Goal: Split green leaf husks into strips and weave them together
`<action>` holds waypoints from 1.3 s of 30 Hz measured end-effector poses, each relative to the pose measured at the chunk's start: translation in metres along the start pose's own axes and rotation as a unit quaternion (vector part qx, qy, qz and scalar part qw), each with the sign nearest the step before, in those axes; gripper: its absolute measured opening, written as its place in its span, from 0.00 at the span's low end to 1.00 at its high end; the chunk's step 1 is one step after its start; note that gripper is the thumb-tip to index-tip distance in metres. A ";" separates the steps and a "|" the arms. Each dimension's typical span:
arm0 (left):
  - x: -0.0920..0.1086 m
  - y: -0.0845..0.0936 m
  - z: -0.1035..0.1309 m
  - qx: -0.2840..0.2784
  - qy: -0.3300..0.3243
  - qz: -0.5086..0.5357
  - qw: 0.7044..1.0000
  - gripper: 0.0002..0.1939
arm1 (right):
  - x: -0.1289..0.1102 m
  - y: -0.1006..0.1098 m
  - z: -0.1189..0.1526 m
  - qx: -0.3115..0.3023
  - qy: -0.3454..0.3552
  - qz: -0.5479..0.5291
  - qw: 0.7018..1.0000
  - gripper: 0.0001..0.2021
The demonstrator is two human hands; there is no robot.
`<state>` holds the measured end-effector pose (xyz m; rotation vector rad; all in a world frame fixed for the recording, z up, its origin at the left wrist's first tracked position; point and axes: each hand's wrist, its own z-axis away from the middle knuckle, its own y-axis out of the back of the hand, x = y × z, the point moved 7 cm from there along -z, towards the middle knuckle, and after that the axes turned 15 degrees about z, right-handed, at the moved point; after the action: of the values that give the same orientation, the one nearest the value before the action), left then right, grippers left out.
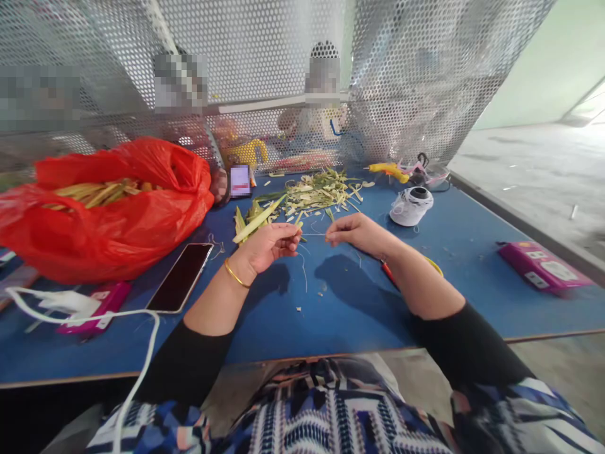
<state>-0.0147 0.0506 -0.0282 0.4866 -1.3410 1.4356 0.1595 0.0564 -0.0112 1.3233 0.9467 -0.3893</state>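
Observation:
Between my two hands a thin pale thread (312, 234) is stretched level above the blue table. My left hand (273, 246), with a gold bangle at the wrist, pinches one end, and a small greenish bit shows at its fingertips. The other end is pinched by my right hand (350, 229). Long pale-green husk strips (259, 221) lie just beyond the left hand. Behind both hands is a pile of yellow-green scraps (319, 190). A white spool of thread (411, 206) stands to the right of my right hand.
A red plastic bag (161, 233) of dried strips fills the left side. Near it lie a dark-screened phone (180, 277), a white cable (154, 340) and a purple box (101, 309). Another purple box (541, 265) is at right. Perforated metal panel (265, 50) stands behind, with people beyond.

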 end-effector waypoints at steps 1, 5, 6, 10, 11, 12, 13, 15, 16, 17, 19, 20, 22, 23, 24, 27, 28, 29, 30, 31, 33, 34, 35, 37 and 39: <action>0.001 0.002 0.000 0.010 -0.004 -0.012 1.000 0.06 | 0.005 0.010 0.002 0.017 -0.017 0.059 0.998 0.06; 0.004 0.007 -0.001 0.041 -0.022 -0.073 0.996 0.05 | 0.021 0.046 0.012 0.076 -0.108 0.379 0.916 0.08; 0.005 0.007 -0.001 0.045 -0.023 -0.087 0.995 0.06 | 0.025 0.051 0.014 0.080 -0.133 0.446 0.882 0.10; 0.004 0.005 -0.001 0.042 -0.024 -0.122 0.991 0.09 | 0.035 0.059 0.021 0.098 -0.203 0.568 0.791 0.14; 0.004 0.004 -0.001 0.041 -0.030 -0.128 0.991 0.10 | 0.033 0.060 0.023 0.116 -0.200 0.575 0.785 0.15; 0.003 0.003 -0.001 0.041 -0.039 -0.133 0.989 0.10 | 0.028 0.062 0.024 0.146 -0.185 0.577 0.782 0.15; 0.003 0.001 -0.002 0.042 -0.053 -0.139 0.988 0.10 | 0.020 0.064 0.026 0.191 -0.160 0.573 0.780 0.16; 0.002 -0.003 -0.002 0.043 -0.088 -0.153 0.983 0.10 | -0.001 0.068 0.032 0.300 -0.093 0.543 0.779 0.17; 0.002 -0.006 -0.002 0.041 -0.107 -0.162 0.980 0.10 | -0.013 0.068 0.036 0.347 -0.054 0.515 0.782 0.18; 0.001 -0.008 -0.001 0.036 -0.124 -0.173 0.976 0.10 | -0.022 0.066 0.039 0.378 -0.016 0.479 0.792 0.18; -0.001 -0.014 -0.001 0.024 -0.156 -0.196 0.968 0.10 | -0.036 0.053 0.038 0.380 0.061 0.395 0.834 0.16; -0.001 -0.016 0.000 0.018 -0.173 -0.211 0.962 0.09 | -0.040 0.044 0.035 0.355 0.092 0.344 0.864 0.14; -0.001 -0.020 0.002 0.009 -0.204 -0.250 0.947 0.08 | -0.038 0.022 0.025 0.270 0.111 0.229 0.929 0.10; 0.000 -0.022 0.003 0.006 -0.215 -0.271 0.938 0.07 | -0.033 0.012 0.020 0.227 0.100 0.171 0.954 0.09; 0.000 -0.022 0.004 0.004 -0.221 -0.289 0.931 0.06 | -0.029 0.003 0.017 0.192 0.085 0.120 0.970 0.08; -0.001 -0.023 0.003 -0.004 -0.217 -0.313 0.925 0.06 | -0.020 -0.012 0.012 0.146 0.051 0.038 0.987 0.05; -0.001 -0.023 0.003 -0.008 -0.212 -0.315 0.925 0.06 | -0.019 -0.013 0.012 0.145 0.047 0.031 0.988 0.03; -0.002 -0.023 0.003 -0.012 -0.208 -0.317 0.925 0.07 | -0.018 -0.013 0.012 0.148 0.042 0.029 0.988 0.03; -0.003 -0.024 0.002 -0.015 -0.205 -0.320 0.925 0.07 | -0.018 -0.013 0.013 0.153 0.037 0.030 0.987 0.03; -0.004 -0.024 0.002 -0.017 -0.203 -0.322 0.925 0.07 | -0.017 -0.012 0.013 0.158 0.031 0.033 0.986 0.03; -0.006 -0.024 0.001 -0.014 -0.200 -0.320 0.926 0.06 | -0.016 -0.012 0.014 0.168 0.022 0.040 0.985 0.04; -0.007 -0.023 0.000 -0.008 -0.199 -0.315 0.928 0.06 | -0.016 -0.012 0.014 0.173 0.018 0.043 0.984 0.05; -0.007 -0.022 0.000 -0.001 -0.198 -0.310 0.930 0.06 | -0.016 -0.012 0.014 0.177 0.014 0.046 0.983 0.05; -0.007 -0.020 0.000 0.012 -0.201 -0.302 0.932 0.05 | -0.016 -0.013 0.014 0.180 0.006 0.050 0.982 0.06; -0.006 -0.019 0.000 0.018 -0.205 -0.305 0.930 0.05 | -0.016 -0.015 0.014 0.174 0.003 0.049 0.984 0.06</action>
<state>0.0039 0.0444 -0.0243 1.1651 -1.3180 0.8626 0.1449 0.0354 -0.0092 1.6828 0.8382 -0.4909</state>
